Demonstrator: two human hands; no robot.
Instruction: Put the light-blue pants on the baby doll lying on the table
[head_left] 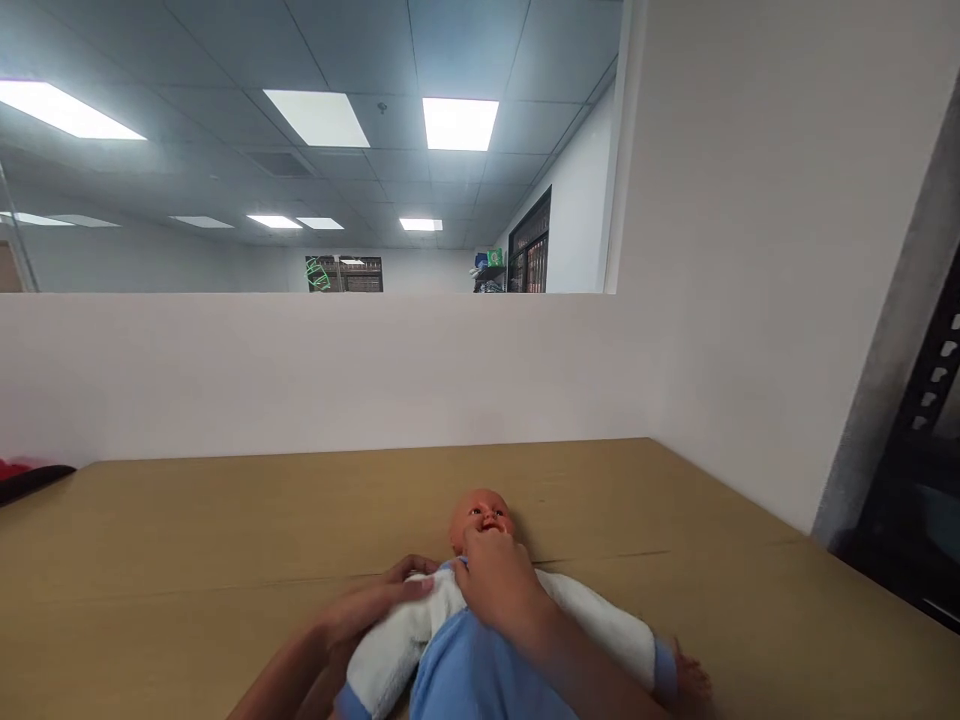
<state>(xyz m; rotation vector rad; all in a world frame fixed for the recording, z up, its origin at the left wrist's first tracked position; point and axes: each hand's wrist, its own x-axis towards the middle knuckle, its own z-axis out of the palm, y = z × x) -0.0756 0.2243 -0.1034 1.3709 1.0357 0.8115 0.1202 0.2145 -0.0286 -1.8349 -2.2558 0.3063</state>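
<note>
A baby doll (480, 508) lies on its back on the table, head toward the far side. It wears a plush outfit (397, 650) with white sleeves, blue cuffs and a blue front. My right hand (499, 580) is closed at the neckline, just under the doll's chin, and hides most of the collar. At the shoulder of the sleeve on the left, my left hand (379, 605) has its thumb over the white cloth and its fingers bent beyond it; it is slightly blurred. The doll's other arm stretches right, its small hand (691, 675) showing past the cuff.
The wooden table (225, 520) meets a white low wall (337, 370) at the back, with a glass window above it. A black and red item (30, 480) sits at the far left edge. To the right stands a dark metal rack (915, 480) beside the wall.
</note>
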